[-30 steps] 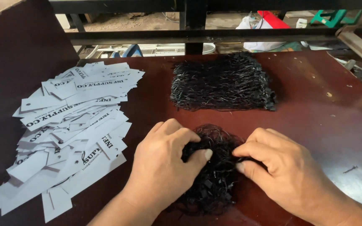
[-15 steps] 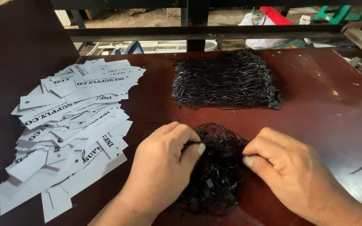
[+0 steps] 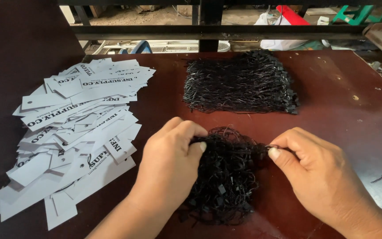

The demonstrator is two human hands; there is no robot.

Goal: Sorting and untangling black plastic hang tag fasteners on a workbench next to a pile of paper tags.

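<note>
A tangled heap of black string loops (image 3: 224, 177) lies on the dark red table (image 3: 332, 106) in front of me. My left hand (image 3: 171, 170) presses on the heap's left side, fingers curled into the strings. My right hand (image 3: 319, 177) pinches a single black string at the heap's right edge between thumb and forefinger. A second, neater bundle of black strings (image 3: 239, 84) lies farther back, apart from both hands. To the left a wide pile of white paper tags with black print (image 3: 76, 128) is spread out.
A small screw (image 3: 379, 179) lies on the table at the right. Past the table's far edge runs a dark metal rail (image 3: 208, 31), with a white bag, red and green items on the ground behind it.
My right hand has drawn away to the right from the middle of the heap, pulling one string out with it. My left hand stays on the heap.
</note>
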